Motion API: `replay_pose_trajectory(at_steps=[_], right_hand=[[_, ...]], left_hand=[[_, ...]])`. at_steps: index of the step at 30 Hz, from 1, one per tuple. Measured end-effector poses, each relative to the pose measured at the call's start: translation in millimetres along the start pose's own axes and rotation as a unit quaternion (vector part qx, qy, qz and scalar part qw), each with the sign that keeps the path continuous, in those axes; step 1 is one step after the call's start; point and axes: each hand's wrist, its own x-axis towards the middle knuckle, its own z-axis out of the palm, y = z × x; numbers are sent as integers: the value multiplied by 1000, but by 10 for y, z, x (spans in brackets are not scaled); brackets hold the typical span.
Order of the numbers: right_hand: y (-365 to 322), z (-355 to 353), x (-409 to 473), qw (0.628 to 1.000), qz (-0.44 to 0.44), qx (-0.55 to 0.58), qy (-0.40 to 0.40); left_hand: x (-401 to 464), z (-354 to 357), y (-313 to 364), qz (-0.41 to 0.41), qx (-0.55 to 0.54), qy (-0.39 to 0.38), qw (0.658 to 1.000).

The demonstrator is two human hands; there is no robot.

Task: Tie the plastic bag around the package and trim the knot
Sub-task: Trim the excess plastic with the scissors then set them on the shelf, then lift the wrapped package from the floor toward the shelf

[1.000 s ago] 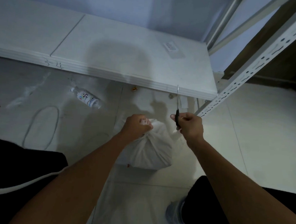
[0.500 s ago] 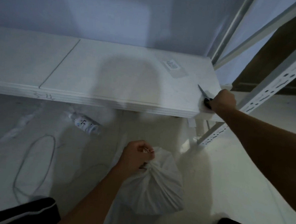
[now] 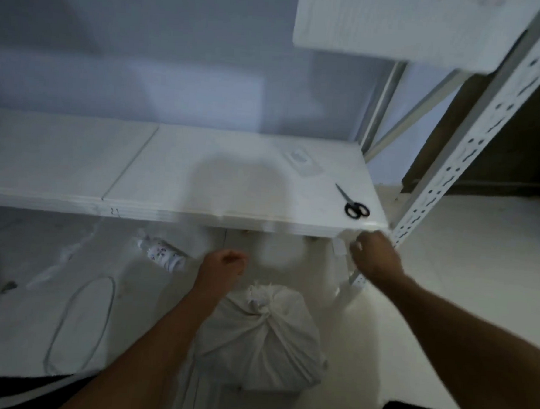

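Observation:
The package wrapped in a white plastic bag sits on the floor between my arms, with its knot on top and short frayed ends sticking up. My left hand hovers just above and left of the knot as a closed fist, off the bag. The black-handled scissors lie on the white shelf board near its right front corner. Just below that corner is my right hand, its fingers loosely curled, with nothing seen in it.
A perforated white rack post rises at the right, next to my right hand. A small plastic bottle lies on the floor under the shelf edge. A thin cord loop lies on the floor at the left. Another shelf board hangs overhead.
My right hand carried the scissors up to the shelf, laid them down and drew back below the edge. My left hand let go of the knot and lifted.

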Motion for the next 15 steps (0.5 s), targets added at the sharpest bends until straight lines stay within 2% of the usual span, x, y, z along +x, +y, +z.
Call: replay_pose_trajectory(at_steps=[4,11,15], right_hand=[[-186,-208,-568,993,-74,29,-89],[-698,-860,-1190,979,-102,145,-97],[-917,-1221,-1401,973,-121,173,-92]], left_hand=[[-336,-205,450,58,42,2,997],[-948,-562,1141,82,35,-26,996],[-1219,-702,1415,90,39,-29,995]])
